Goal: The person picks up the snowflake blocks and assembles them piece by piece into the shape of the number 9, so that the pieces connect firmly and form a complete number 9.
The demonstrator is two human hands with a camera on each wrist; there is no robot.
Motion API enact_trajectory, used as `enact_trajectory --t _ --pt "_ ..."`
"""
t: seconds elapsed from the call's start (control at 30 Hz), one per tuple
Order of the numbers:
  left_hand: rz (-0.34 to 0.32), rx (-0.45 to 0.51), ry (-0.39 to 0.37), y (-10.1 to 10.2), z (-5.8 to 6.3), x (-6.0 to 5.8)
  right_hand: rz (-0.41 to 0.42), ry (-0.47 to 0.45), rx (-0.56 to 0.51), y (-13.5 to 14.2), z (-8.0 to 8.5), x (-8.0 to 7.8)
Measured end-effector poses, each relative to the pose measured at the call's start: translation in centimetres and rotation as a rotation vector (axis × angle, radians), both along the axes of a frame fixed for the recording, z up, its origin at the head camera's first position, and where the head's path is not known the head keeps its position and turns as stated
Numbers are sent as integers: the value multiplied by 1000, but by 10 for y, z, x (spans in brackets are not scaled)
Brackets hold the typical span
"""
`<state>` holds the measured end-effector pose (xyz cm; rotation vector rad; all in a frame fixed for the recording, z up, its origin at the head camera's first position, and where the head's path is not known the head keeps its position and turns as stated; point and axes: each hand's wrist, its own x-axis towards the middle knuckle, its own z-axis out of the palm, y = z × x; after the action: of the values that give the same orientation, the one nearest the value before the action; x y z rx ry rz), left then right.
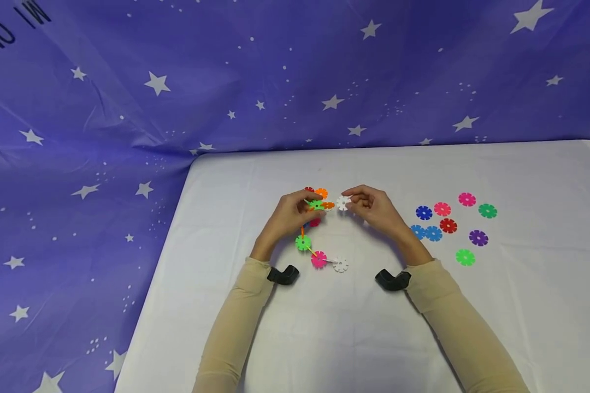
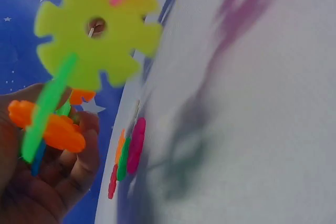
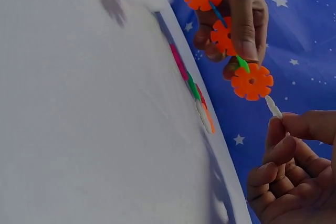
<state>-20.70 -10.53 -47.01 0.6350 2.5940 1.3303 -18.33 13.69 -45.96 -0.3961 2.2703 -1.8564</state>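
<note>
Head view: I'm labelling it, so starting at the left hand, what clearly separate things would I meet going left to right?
Left hand → upper white disc → right hand → dark blue disc → red disc → topmost loose pink disc → darker green disc
</note>
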Motion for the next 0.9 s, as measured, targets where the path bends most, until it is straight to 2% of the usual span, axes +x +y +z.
enact_trajectory --t 0.4,0.57,0.67,0.9 --pt "18 36 -12 3 -2 0 9 -59 18 -7 1 1" --pt "-2 13 -48 3 -3 1 -5 -76 11 -6 -23 -8" --pt "-24 -13 -32 3 -4 1 -14 -49 33 -5 -37 -11" --pt "-28 -35 13 4 -5 1 2 -21 31 -7 -39 -9"
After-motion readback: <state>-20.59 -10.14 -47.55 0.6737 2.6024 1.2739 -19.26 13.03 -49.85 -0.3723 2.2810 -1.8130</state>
